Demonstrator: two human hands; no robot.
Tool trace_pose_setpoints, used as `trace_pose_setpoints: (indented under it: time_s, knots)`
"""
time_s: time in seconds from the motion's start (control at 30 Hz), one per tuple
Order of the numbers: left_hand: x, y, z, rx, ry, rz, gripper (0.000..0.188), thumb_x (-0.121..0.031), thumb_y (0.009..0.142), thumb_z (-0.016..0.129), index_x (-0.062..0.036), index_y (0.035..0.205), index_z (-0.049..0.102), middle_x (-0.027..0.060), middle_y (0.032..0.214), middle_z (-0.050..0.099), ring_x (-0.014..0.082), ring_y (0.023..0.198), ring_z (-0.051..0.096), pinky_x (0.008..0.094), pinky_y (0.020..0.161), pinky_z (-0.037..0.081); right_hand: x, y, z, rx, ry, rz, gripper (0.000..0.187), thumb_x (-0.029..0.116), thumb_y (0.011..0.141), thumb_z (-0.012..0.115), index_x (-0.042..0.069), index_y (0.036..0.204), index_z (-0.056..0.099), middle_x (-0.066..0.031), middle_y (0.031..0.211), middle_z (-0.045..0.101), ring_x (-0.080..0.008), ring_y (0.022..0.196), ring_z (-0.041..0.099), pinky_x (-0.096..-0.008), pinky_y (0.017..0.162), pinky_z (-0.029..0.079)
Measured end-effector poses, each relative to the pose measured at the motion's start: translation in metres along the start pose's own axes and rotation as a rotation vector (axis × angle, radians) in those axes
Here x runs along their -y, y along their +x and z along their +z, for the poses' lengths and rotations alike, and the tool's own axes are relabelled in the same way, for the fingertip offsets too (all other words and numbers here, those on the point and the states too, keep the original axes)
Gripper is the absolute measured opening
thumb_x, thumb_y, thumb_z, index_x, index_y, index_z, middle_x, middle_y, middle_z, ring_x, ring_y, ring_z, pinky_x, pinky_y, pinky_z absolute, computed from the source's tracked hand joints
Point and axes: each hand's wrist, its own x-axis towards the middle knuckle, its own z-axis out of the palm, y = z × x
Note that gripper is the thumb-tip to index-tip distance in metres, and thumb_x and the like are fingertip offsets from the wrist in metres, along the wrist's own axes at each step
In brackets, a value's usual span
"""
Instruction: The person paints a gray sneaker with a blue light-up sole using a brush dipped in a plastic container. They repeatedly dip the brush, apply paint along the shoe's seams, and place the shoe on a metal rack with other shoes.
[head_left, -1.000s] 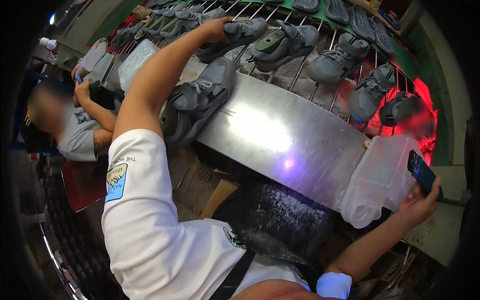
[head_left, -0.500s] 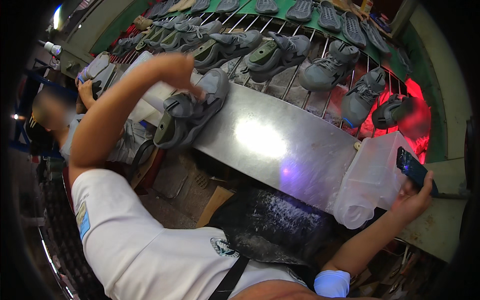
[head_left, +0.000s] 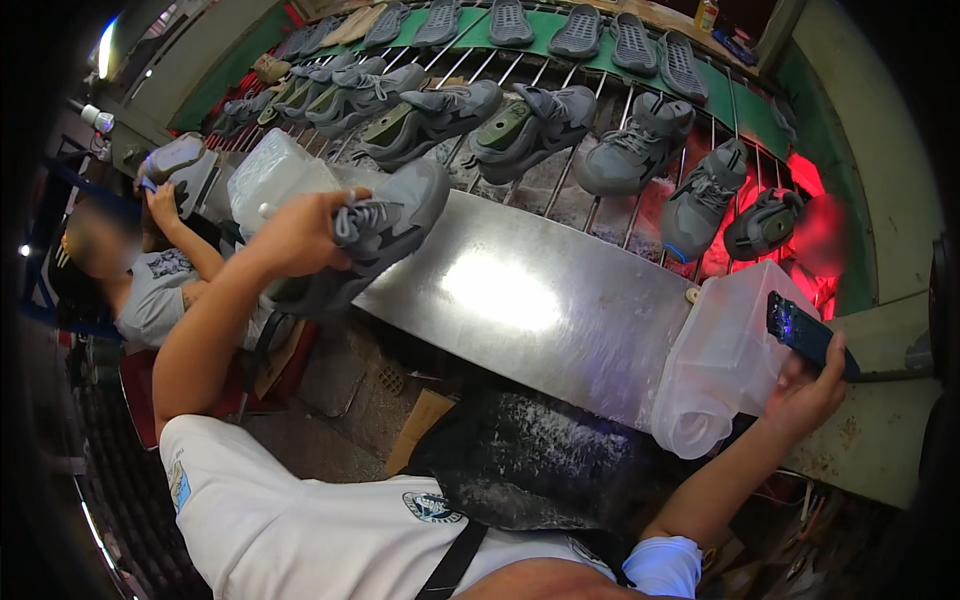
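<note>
My left hand (head_left: 300,235) is closed round a grey lace-up sneaker (head_left: 400,215), with the fingers over its laced top. The shoe is tilted at the left end of the shiny metal worktop (head_left: 590,310), toe pointing away, and its heel part lies in shadow below my wrist. On the right, my right hand (head_left: 808,392) grips a flat dark-blue slab-like object (head_left: 812,335) with a black, speckled end; its kind I cannot make out. That hand is beside a translucent plastic container (head_left: 720,350) at the worktop's right end.
Beyond the worktop, several grey sneakers (head_left: 535,130) rest on a metal-bar rack (head_left: 590,215), with red glow at its right. Grey soles (head_left: 575,32) line a green strip behind. A clear plastic box (head_left: 275,170) is near my left hand; a co-worker (head_left: 165,270) sits at left.
My left hand has come down from above the sneaker and closed round it; the shoe has turned and tilted. My right hand still holds the dark slab. The whole view has shifted slightly.
</note>
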Motion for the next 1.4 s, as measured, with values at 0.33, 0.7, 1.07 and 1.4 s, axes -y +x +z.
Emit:
trace_pose_setpoints:
  time_s: [0.33,0.7,1.07,1.4]
  knots:
    - [-0.021,0.122,-0.155,-0.645,0.294,0.527,0.083,-0.002,0.061,0.085,-0.0126,0.139,0.059,0.0134,0.128,0.067,0.0331,0.121,0.062,0.042,0.107,0.046,0.0,0.005,-0.009,-0.11,-0.059,-0.035,0.039,0.036,0.1,0.064,0.002,0.08,0.06,-0.0026,0.061,0.052,-0.0081,0.042,0.038,-0.0241,0.037,0.025]
    - [-0.075,0.397,-0.122,-0.47,0.625,1.004,0.073,-0.014,0.066,0.085,-0.0143,0.135,0.062,0.0184,0.122,0.066,0.0399,0.114,0.062,0.0488,0.1,0.05,0.004,-0.003,-0.005,-0.23,-0.153,-0.026,0.051,0.045,0.103,0.051,-0.004,0.096,0.063,0.0019,0.049,0.042,-0.0067,0.033,0.026,-0.0217,0.031,0.019]
    - [-0.024,0.506,-0.044,-0.311,0.645,0.638,0.091,0.001,0.057,0.087,-0.0216,0.14,0.058,0.0092,0.13,0.066,0.0343,0.122,0.061,0.0456,0.104,0.051,0.001,-0.005,-0.013,-0.385,-0.184,-0.074,0.05,0.046,0.104,0.054,-0.002,0.114,0.062,0.0026,0.052,0.043,-0.0053,0.034,0.029,-0.0213,0.029,0.02]
    - [-0.015,0.521,-0.038,-0.173,0.541,0.419,0.1,0.003,0.052,0.09,-0.0271,0.142,0.06,0.0101,0.124,0.071,0.0324,0.113,0.068,0.0441,0.099,0.055,0.002,-0.004,-0.025,-0.289,-0.156,-0.115,0.05,0.043,0.104,0.054,-0.005,0.115,0.06,0.0029,0.051,0.038,-0.0061,0.035,0.029,-0.0218,0.033,0.019]
